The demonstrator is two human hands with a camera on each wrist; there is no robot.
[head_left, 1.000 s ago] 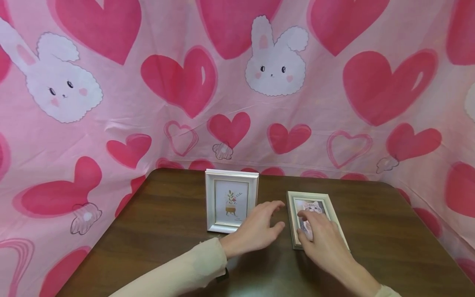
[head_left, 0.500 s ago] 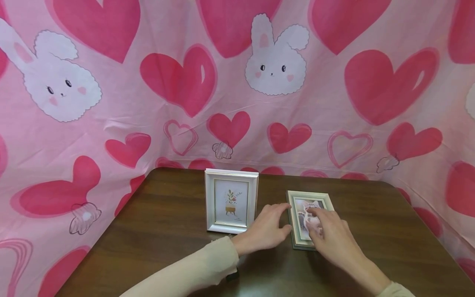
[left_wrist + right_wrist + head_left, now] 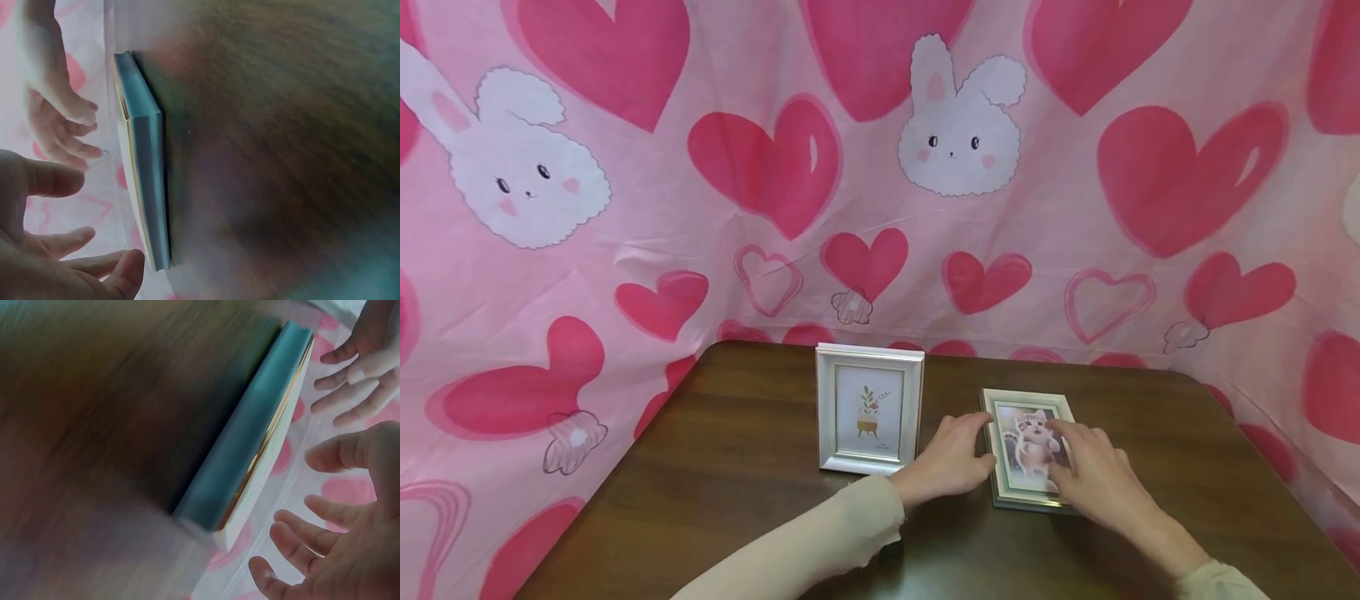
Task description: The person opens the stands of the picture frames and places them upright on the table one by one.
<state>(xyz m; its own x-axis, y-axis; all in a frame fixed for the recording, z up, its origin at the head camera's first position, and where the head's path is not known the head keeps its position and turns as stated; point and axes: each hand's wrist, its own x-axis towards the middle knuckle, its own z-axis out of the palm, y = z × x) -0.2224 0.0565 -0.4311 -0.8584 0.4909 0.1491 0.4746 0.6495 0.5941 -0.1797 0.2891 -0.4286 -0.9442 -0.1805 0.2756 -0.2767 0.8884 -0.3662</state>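
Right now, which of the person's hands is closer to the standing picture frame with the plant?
The left hand: it is near the lower right corner of the standing frame. The right hand is farther off, by the right side of the lying cat-picture frame.

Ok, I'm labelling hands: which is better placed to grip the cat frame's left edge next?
Left hand, probably: in the head view its fingertips appear beside that edge of the cat frame; the right hand overlaps the opposite side.
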